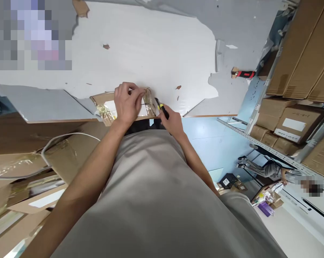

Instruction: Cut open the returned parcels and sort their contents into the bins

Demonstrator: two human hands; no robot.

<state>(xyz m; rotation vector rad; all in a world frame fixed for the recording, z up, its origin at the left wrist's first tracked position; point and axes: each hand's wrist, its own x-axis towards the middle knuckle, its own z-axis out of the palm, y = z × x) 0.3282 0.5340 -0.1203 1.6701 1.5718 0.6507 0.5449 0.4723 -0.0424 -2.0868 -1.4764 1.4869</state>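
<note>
A small cardboard package (101,98) wrapped in shiny clear tape lies at the table's front edge. My left hand (127,102) rests over it, thumb and fingertips pinched on the clear tape (149,96) at its right end. My right hand (173,120) is wrapped round a box cutter (164,111) with a black and yellow handle. The cutter's tip points up and left, just right of the package; whether it touches the tape I cannot tell. My left palm hides the middle of the package.
A white sheet (151,46) with torn edges covers the table, with cardboard scraps on it. A red and black tool (245,74) lies at the right. Cardboard boxes (291,123) fill the right shelf; more cartons (14,165) stand lower left. Another person (269,170) is in the background.
</note>
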